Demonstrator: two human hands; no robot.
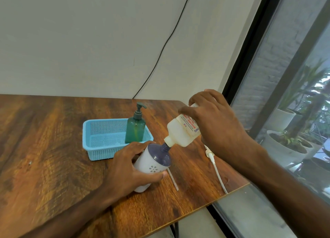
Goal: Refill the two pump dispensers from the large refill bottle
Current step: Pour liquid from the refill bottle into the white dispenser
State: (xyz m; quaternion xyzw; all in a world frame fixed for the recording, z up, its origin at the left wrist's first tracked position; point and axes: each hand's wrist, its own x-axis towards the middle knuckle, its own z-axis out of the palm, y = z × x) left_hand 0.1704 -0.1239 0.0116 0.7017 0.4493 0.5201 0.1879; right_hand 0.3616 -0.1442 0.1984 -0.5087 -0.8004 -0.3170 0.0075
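The person's left hand (132, 168) is gripping a white plastic pump dispenser bottle with a dark blue domed shoulder (151, 164). Fingers and thumb are wrapping round its body, and the hand is holding it tilted so that its open neck is pointing up and to the right, over the brown wood-grain table (44, 139). Whether its base is touching the tabletop cannot be told. The right hand (214, 119) is clasping a large translucent white refill bottle with a red and blue printed label (180, 132), fingers curling over its upper end. It is tipping the bottle down to the left so that its mouth is meeting the dispenser's neck. Any liquid passing between them is not showing. Behind the left hand, a green translucent pump dispenser with a dark pump head (135, 130) is standing upright in the right end of a light blue perforated plastic basket (100, 148). A white pump head with a long dip tube (217, 169) is lying on the table below the right wrist, and a thin clear tube (173, 179) is lying just beside the white dispenser. A black cable (160, 53) is running down the pale wall, and potted plants (285, 148) are showing through the window (285, 94) on the right.
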